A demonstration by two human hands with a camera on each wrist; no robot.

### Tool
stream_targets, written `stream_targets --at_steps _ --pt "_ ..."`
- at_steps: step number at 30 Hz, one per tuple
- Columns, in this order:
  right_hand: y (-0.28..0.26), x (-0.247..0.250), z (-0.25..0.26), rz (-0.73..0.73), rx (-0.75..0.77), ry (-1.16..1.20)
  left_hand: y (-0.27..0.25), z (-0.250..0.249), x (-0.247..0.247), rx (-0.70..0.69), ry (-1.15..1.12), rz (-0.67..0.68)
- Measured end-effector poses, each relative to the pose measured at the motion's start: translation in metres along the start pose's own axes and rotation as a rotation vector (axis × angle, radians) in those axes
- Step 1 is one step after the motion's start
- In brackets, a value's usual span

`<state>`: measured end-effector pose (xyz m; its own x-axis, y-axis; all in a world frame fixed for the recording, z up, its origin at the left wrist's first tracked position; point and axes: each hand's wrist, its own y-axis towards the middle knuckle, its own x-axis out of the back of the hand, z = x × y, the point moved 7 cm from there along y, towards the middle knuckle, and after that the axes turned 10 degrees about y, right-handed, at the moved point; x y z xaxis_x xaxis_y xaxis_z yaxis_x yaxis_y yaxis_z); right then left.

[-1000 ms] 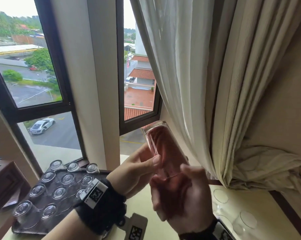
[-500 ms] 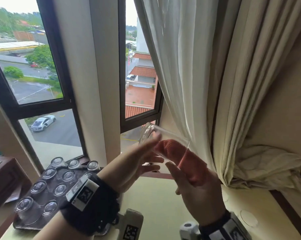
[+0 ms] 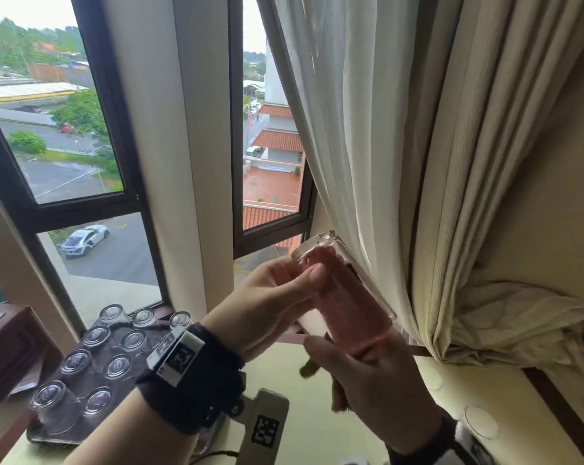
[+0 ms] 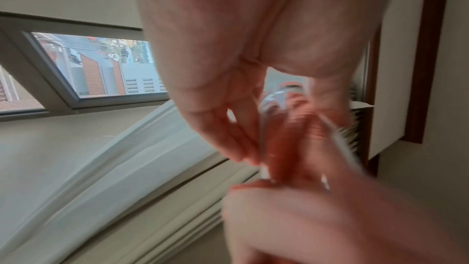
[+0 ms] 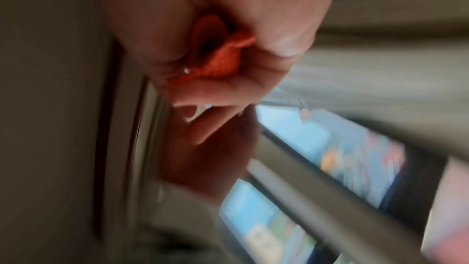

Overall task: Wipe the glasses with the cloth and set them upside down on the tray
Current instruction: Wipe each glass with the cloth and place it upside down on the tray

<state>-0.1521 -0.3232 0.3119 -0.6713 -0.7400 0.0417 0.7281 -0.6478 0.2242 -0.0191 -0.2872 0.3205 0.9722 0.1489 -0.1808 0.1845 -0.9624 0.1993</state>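
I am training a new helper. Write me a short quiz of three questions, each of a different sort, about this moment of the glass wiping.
1. True or false: the cloth is pushed inside the glass.
2. Which hand grips the glass near its base? A) left hand B) right hand
3. Fill in: the glasses on the tray stand ____ side up.

Key
1. True: the orange cloth fills the inside of the tilted glass.
2. A: the left hand's thumb and fingers hold the glass near its base, while the right hand holds the cloth at the mouth.
3. Bottom: their thick bases face up, so they are upside down.
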Motion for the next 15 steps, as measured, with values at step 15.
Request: stream_targets --at_steps 15 --pt "-0.003 0.003 -0.003 -0.031 0.04 -0.201 0.003 0.018 -0.006 0.041 -0.027 -0.121"
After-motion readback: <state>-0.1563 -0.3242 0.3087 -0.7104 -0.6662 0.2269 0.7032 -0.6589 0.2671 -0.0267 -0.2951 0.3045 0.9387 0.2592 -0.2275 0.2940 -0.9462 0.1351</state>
